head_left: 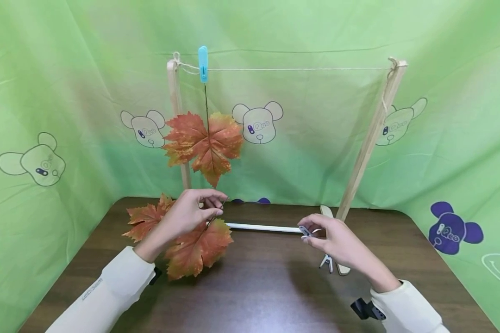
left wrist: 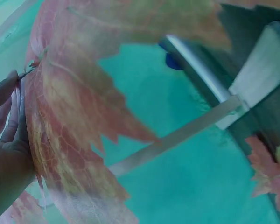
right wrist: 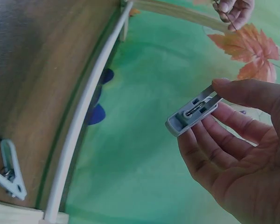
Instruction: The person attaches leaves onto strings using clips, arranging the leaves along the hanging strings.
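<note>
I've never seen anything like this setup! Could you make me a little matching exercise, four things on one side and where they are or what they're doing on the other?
Column one
1. Blue clothespin
2. Left hand
3. White rod
4. Right hand

Column two
A. Runs low between the wooden posts
B. Holds a gray clothespin
C. Clipped on the string
D. Pinches an orange leaf by its stem

Right pairs: 1-C, 2-D, 3-A, 4-B
</note>
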A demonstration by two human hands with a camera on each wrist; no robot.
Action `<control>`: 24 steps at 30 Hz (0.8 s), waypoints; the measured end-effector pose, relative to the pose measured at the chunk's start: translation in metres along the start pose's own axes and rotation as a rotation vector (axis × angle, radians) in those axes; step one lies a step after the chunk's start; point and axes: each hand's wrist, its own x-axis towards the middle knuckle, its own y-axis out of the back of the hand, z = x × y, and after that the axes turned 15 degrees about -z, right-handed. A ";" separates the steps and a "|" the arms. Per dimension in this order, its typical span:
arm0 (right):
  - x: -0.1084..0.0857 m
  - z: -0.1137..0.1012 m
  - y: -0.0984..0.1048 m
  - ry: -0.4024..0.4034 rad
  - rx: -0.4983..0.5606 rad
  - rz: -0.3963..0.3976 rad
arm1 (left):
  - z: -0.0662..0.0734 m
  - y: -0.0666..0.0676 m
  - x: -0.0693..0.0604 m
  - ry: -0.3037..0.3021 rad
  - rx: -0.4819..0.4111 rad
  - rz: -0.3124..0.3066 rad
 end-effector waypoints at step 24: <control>0.026 -0.031 0.039 -0.039 0.046 0.067 | 0.032 0.001 0.037 -0.101 -0.105 0.304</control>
